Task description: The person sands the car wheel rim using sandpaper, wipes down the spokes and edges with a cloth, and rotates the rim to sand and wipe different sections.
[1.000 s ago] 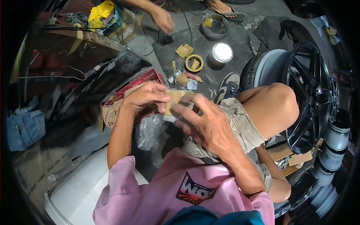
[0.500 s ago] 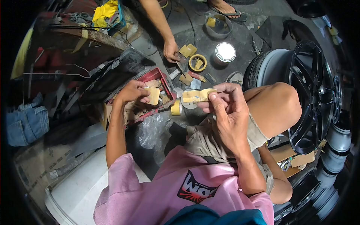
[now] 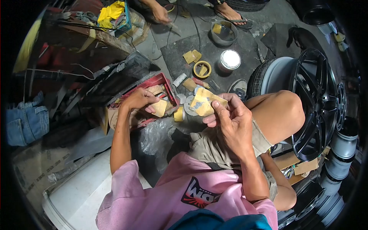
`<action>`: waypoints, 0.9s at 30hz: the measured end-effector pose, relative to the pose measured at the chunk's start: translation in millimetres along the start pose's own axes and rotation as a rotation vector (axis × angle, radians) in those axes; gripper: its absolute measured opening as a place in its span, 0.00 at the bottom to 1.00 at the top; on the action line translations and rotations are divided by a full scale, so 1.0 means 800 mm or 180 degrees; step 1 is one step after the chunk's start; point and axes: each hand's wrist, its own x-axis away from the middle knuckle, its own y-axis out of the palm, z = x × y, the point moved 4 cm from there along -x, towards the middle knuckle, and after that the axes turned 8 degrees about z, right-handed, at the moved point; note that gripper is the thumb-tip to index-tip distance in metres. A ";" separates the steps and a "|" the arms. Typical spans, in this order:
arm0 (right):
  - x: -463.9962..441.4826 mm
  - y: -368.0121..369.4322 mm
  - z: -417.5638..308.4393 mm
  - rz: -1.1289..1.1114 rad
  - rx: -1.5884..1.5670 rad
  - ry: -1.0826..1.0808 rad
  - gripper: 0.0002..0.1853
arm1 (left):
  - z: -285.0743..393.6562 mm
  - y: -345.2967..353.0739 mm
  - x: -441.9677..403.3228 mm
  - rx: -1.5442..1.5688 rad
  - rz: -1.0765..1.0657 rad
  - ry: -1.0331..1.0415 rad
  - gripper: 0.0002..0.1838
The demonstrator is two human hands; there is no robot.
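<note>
Yellow sheet point(image 3: 203, 100) turned; right fingers point(image 3: 223, 111) pinch it, left fingers point(image 3: 142, 98) another sheet point(image 3: 159, 109); shirt point(image 3: 153, 199): "DM".

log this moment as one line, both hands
left hand: holding yellow sheet, near red box | right hand: holding grey-stained sheet | can: standing upright

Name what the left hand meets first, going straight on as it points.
Past the held sheet, probably the red box's right edge, though the left hand may pass above; depth is unclear.
</note>
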 end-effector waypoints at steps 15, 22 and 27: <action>0.029 0.118 0.018 -0.1035 0.1285 -0.1740 0.18 | 0.073 -0.036 0.040 0.0549 0.1600 0.1219 0.20; -0.001 0.082 -0.018 -0.0121 0.1326 -0.1906 0.26 | 0.165 0.005 0.126 0.1046 0.1408 0.2045 0.16; -0.009 0.038 -0.066 0.0856 0.0669 -0.2018 0.07 | 0.235 0.080 0.152 0.1529 0.0715 0.2635 0.17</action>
